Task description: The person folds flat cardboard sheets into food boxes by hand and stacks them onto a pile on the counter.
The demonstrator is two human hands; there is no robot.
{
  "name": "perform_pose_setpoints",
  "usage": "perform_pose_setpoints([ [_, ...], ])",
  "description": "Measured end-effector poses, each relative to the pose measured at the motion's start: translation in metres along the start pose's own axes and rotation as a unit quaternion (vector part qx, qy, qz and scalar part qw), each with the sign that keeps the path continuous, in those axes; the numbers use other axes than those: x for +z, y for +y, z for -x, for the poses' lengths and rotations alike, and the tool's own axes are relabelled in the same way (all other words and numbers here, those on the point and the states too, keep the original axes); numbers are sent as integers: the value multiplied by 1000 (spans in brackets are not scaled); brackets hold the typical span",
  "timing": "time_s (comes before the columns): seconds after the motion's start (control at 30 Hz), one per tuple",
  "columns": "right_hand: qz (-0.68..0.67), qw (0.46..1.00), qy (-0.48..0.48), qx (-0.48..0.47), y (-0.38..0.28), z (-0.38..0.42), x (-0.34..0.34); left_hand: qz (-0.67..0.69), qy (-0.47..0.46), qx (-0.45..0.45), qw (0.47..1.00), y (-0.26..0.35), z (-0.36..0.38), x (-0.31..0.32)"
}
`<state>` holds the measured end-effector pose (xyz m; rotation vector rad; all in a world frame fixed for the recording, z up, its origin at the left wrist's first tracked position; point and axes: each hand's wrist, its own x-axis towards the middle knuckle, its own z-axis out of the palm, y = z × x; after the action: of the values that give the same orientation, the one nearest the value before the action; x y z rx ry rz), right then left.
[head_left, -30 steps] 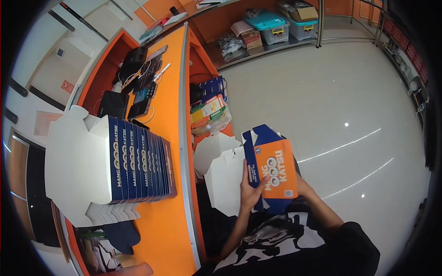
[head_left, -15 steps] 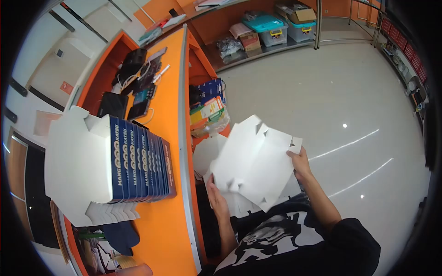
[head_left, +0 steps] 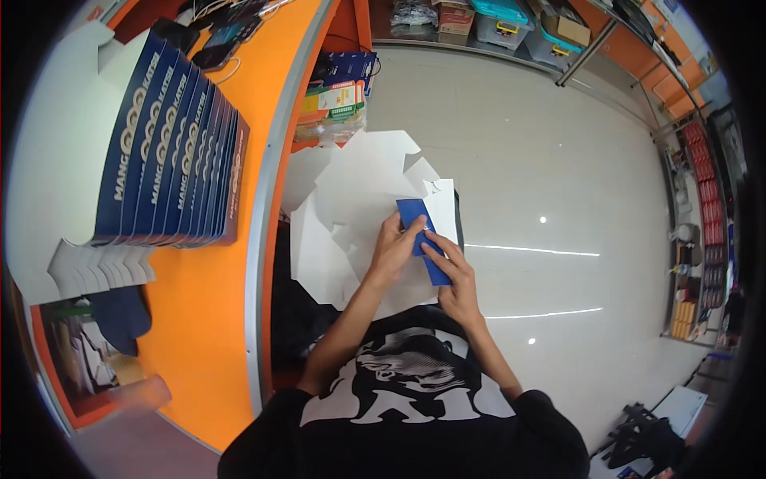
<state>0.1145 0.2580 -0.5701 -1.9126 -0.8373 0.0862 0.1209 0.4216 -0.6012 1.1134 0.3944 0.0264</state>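
Note:
On my lap lie white cardboard box blanks (head_left: pixel 367 172), overlapping one another. The right edge of the top one is folded over, so its blue printed flap (head_left: pixel 435 271) shows. My left hand (head_left: pixel 390 249) grips the upper part of this flap, with the thumb pressed on the blue face. Just below it, my right hand (head_left: pixel 453 275) holds the lower part, its fingers bent over the flap and close to my left thumb. To the left, a stack of nested dark blue printed boxes (head_left: pixel 171 152) stands on the orange counter (head_left: pixel 195 335).
The counter's grey metal edge (head_left: pixel 259 263) runs along my left side. Phones and cables (head_left: pixel 227 36) lie at its far end. Packaged goods (head_left: pixel 331 100) sit on a shelf beneath the counter. Lidded plastic bins (head_left: pixel 499 30) stand on the far rack, and shelves (head_left: pixel 706 231) line the right.
My hands have come together at the blank's right edge, where a blue flap is now folded over. The blank has been lowered onto the others. The view has tilted down and turned right.

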Motion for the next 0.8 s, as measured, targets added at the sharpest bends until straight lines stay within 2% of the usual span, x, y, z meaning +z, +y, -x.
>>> perform_pose_setpoints([
  [0.03,-22,999,10,32,-7,0,-1,54,1,-35,998,-2,2,-5],
  [0.07,-45,997,20,64,-10,1,-1,65,7,-34,997,0,5,-9],
  [0.13,-18,998,4,56,-3,6,-8,165,-26,-99,981,3,8,-18],
  [0.2,-6,993,30,114,-4,8,-16,184,-8,-98,978,2,12,-20],
  [0.23,-44,988,100,112,8,14,-8,198,-2,-91,976,1,12,-21],
  [0.27,-42,989,91,111,8,13,-10,212,2,-83,974,2,14,-19],
  [0.33,45,995,82,-31,7,6,-14,212,13,-65,975,6,18,-12],
  [0.4,40,998,46,-26,1,2,-16,212,23,-47,976,11,23,-5],
  [0.5,163,984,-7,-71,-18,-12,-14,184,14,-22,983,24,36,10],
  [0.53,165,983,-12,-75,-18,-12,-13,190,17,-19,982,20,37,13],
  [0.6,205,977,-17,-47,-18,-11,-11,154,22,45,987,14,38,18],
  [0.63,231,971,-8,-63,-19,-12,-10,134,39,63,988,12,39,21],
  [0.8,249,966,41,-61,-16,-5,7,108,82,112,984,10,39,32],
])
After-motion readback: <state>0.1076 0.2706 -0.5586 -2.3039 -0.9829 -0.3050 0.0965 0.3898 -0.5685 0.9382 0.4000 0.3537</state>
